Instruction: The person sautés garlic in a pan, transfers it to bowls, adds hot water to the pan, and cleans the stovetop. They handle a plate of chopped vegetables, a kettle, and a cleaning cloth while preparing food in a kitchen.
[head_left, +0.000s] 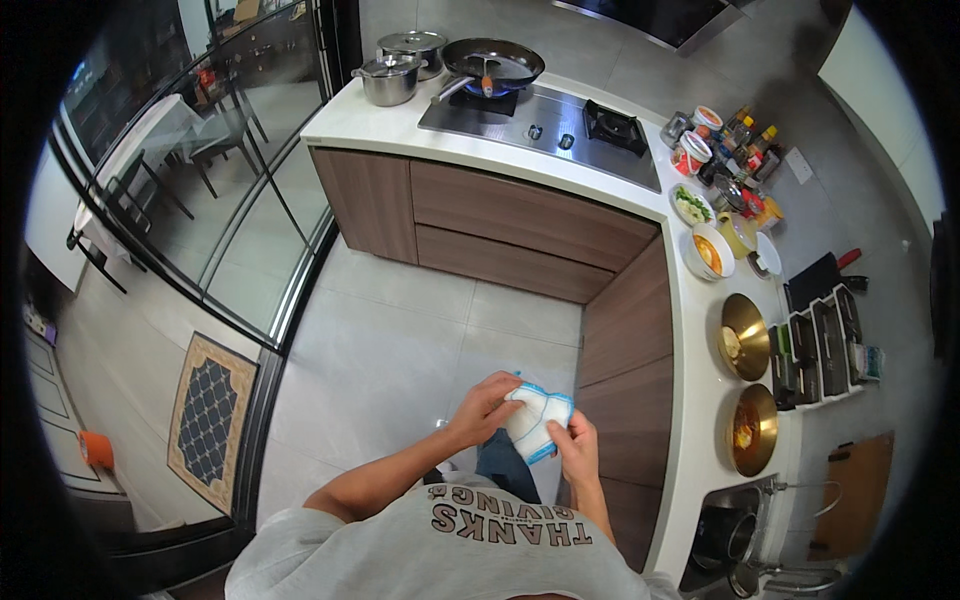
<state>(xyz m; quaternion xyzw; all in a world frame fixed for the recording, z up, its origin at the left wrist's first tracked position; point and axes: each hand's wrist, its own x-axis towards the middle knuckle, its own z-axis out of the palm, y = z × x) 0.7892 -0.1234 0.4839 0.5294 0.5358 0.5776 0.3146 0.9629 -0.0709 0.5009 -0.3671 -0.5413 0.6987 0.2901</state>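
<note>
Between my two hands I hold a white cloth (541, 420) with blue stitched edges, in front of my body above the floor. My left hand (486, 409) pinches its upper left corner, thumb on top. At the lower right side my right hand (576, 444) grips the edge between thumb and fingers. The cloth looks folded, and blue lines run across its face. Over a blue flame on the gas hob (551, 127) sits a dark frying pan (517, 66), its handle toward the front left.
Two lidded steel pots (390, 81) stand left of the hob. Along the right counter (694, 322) are sauce bottles (742, 135), a white bowl (706, 253) and two gold-coloured bowls (756, 337) holding food. The sink (705, 517) contains a dark pot. Glass sliding doors (247, 187) border the left.
</note>
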